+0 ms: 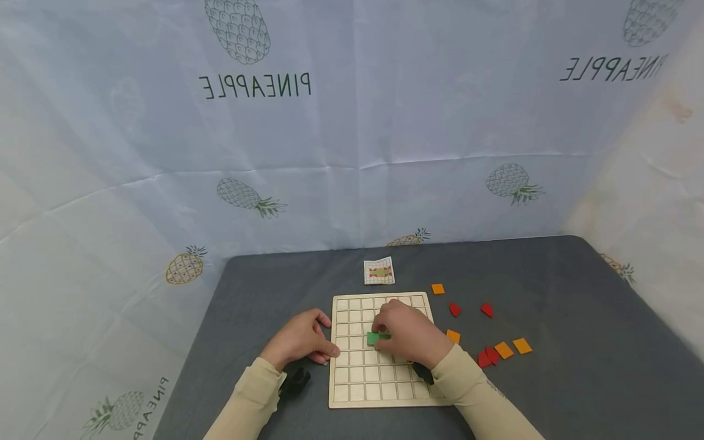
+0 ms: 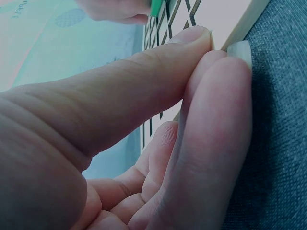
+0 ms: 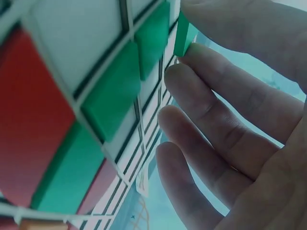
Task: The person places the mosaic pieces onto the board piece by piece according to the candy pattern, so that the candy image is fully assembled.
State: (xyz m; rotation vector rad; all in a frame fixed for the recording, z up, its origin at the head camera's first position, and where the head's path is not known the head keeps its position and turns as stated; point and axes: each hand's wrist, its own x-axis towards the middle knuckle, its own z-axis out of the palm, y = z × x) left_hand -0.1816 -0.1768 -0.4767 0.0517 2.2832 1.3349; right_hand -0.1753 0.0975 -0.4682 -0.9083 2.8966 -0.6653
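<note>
My left hand [image 1: 301, 339] pinches the left edge of a pale wooden grid board [image 1: 356, 391]. In the left wrist view its thumb [image 2: 144, 72] lies over the rim with fingers at the side. Above the board's middle, my right hand [image 1: 409, 333] pinches a small green square tile [image 3: 184, 36] between thumb and index finger, its other fingers loosely bent. Beside it in the right wrist view, green tiles [image 3: 115, 91] sit in grid cells, along with a red piece [image 3: 33, 124]. The right hand hides much of these in the head view.
A small pattern card [image 1: 379, 271] lies beyond the board. To the right are several orange squares [image 1: 522, 346] and red pieces [image 1: 487, 310] on the dark grey table [image 1: 583, 379]. A pineapple-print cloth [image 1: 352, 122] hangs behind.
</note>
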